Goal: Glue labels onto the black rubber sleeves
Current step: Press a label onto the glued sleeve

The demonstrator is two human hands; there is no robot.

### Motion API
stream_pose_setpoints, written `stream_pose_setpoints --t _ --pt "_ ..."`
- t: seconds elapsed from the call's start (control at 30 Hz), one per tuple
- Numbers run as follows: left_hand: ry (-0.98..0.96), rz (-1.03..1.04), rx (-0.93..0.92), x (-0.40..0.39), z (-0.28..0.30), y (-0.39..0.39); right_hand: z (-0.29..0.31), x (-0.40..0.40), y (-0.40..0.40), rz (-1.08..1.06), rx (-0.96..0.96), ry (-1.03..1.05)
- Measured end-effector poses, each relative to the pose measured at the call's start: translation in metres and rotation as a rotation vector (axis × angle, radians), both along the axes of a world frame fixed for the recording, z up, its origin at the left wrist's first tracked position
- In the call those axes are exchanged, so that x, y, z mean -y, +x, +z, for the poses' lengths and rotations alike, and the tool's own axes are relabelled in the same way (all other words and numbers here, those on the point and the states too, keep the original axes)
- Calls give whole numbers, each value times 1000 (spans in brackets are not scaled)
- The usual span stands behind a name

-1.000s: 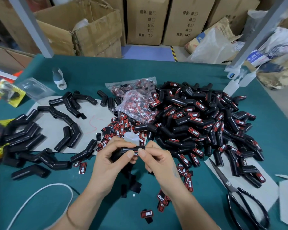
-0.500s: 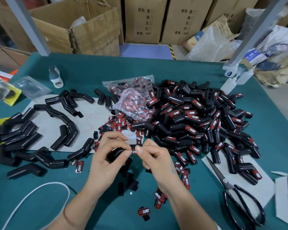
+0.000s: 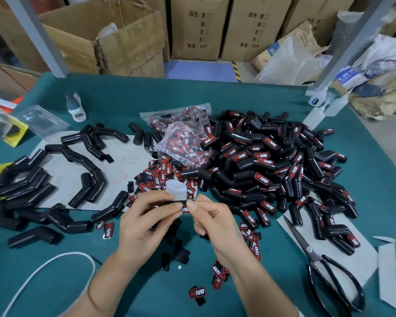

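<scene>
My left hand (image 3: 144, 223) grips a black rubber sleeve (image 3: 169, 203), mostly hidden by the fingers. My right hand (image 3: 213, 223) pinches the red-and-black label (image 3: 185, 209) at the sleeve's end, thumb against my left thumb. A small clear glue bottle (image 3: 175, 188) stands just behind both hands. Loose labels (image 3: 160, 172) lie scattered beyond it. Unlabelled sleeves (image 3: 87, 186) lie on grey card at the left. A big heap of labelled sleeves (image 3: 272, 170) fills the right.
A plastic bag of labels (image 3: 185, 143) sits at the centre back. Black scissors (image 3: 325, 266) lie at the right front on grey card. A white cord (image 3: 44, 266) curves at the left front. More glue bottles (image 3: 316, 115) stand at the far right; cardboard boxes (image 3: 124, 44) stand behind the green table (image 3: 124, 99).
Both hands stay together on the sleeve and label. The view has shifted slightly; the fingers have adjusted little on the label.
</scene>
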State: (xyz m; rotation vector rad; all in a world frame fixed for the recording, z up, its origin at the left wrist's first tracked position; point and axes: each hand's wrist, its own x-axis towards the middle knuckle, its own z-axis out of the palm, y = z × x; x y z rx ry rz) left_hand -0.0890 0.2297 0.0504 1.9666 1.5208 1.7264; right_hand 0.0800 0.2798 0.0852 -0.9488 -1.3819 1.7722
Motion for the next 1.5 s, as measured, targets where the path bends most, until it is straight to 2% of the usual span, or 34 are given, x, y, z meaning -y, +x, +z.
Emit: stream_pose_setpoints --t 0.1,0.23,0.47,0.9,1.5 --pt "61 32 -110 -2 -3 -3 -1 0 0 2 1 -20" --pt "72 25 -149 -3 -7 -4 -5 0 0 22 -13 -47" --pt "62 -3 -109 -3 -8 -4 -7 1 -1 61 -31 -115" --pt "39 35 -139 -3 -10 -5 -1 3 -1 80 -7 -129" --pt "-24 -5 -92 -4 -6 -3 -6 -1 3 99 -35 -126"
